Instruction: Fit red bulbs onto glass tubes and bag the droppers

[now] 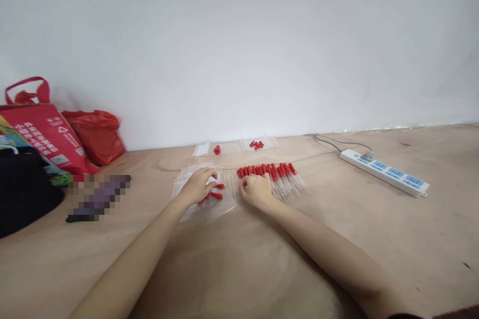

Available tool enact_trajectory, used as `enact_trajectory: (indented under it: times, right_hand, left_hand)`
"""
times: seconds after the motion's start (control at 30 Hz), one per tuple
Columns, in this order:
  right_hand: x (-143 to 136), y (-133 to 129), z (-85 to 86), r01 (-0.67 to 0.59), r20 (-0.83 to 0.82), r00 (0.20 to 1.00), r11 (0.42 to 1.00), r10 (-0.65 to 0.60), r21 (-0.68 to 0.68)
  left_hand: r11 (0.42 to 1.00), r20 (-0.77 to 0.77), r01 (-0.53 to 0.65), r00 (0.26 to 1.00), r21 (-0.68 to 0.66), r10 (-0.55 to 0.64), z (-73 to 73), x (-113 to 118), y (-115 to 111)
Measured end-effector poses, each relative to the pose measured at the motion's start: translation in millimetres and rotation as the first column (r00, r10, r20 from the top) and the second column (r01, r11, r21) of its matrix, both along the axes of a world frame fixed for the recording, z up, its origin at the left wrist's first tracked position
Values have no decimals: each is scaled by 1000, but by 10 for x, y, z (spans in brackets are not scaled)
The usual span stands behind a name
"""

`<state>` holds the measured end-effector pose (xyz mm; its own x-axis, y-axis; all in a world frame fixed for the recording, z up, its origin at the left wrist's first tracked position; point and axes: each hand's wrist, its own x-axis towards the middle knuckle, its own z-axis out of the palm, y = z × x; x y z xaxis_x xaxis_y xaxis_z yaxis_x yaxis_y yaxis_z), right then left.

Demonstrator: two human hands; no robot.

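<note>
Much is hidden at the center of the frame. The right hand (257, 190) is curled, its fingertips turned down out of sight, so I cannot tell whether it grips anything; it covers part of the row of red-bulbed droppers (285, 173) just right of center. The left hand (198, 187), left of center, has bent fingers with the thumb and forefinger parted, close to the loose red bulbs (216, 195), some of which it partly hides. A pixelated patch blurs a dark object (101, 199) at left, and the left edge cuts off a black cloth item (26, 189) and a red printed bag (41, 132).

Overlapping clear zip bags (184, 178) lie under and beside the left hand; whether the loose bulbs are inside or on top is unclear. Farther up, one clear bag (267, 143) shows about five red bulbs, and beside it lies a small red cluster (217, 149).

About three bulbs show near the left hand. The bulbed droppers number over a dozen, overlapping too much for an exact count. Several thin clear tubes (231, 186) lie between the hands. One power strip (385, 172), at right, holds one plug (367, 156).
</note>
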<state>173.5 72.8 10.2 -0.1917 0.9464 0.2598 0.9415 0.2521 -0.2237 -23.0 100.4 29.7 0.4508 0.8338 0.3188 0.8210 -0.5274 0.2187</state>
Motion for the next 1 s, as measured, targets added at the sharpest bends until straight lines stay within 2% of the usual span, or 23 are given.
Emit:
enact_trajectory:
  times: [0.13,0.27,0.43,0.53,0.63,0.7,0.77,0.87,0.93,1.0]
  right_hand:
    - [-211,81,43,85,48,996,987,-79,-135]
    - [-285,129,70,115,48,993,972,-108,-206]
    - [-299,154,52,127,49,992,965,-119,-231]
    - [-283,152,44,136,39,991,969,-130,-205]
    - [-212,114,54,103,21,995,986,-101,-128]
    - [-120,62,49,44,4,999,998,-44,-36]
    - [9,-7,15,-47,-15,999,996,49,77]
    - [244,-129,-99,-228,6,972,942,234,248]
    - [395,-209,-197,-327,37,942,884,334,333]
    - [511,-277,-285,-368,29,921,843,389,393]
  left_hand:
    - [991,-80,83,993,-108,-92,-10,68,119]
    - [985,-116,81,988,-153,-99,-57,126,159]
    - [992,-80,58,994,-109,-67,-51,122,125]
    - [997,70,83,994,5,-83,-61,112,50]
    - [988,307,96,943,117,-128,-118,115,-81]
    - [993,451,82,886,86,-112,-175,130,-201]
    - [994,584,109,808,-14,-80,-235,158,-338]
    - [980,684,151,729,-133,-19,-314,218,-528]
    - [967,700,160,714,-199,26,-361,260,-617]
    - [955,684,160,727,-252,59,-406,292,-665]
